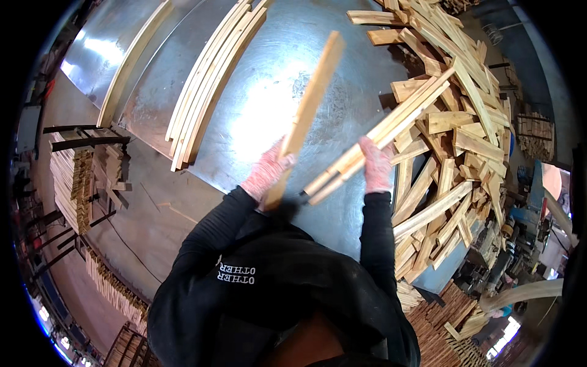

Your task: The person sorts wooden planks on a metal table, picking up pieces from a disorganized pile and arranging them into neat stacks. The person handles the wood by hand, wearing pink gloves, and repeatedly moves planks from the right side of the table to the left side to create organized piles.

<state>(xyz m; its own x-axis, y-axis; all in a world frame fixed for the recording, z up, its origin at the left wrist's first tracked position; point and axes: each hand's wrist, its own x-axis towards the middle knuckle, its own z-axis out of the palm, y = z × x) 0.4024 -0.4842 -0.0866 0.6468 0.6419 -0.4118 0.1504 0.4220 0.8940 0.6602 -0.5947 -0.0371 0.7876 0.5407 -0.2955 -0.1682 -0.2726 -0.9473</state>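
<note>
My left hand, in a pinkish knitted glove, is closed round the lower part of a wooden plank. That plank slants up and away over the metal table, slightly blurred. My right hand, gloved alike, grips a pair of narrow wooden strips lying side by side. Their near ends reach toward my body, and their far ends point at the heap of loose wood pieces on the right. Beyond my left hand, several long strips lie together in a row on the table.
Another long strip lies at the table's far left. Stacked wood stands on a dark metal rack left of the table, with more stacks at lower left. Machinery and a pale hose are at the right.
</note>
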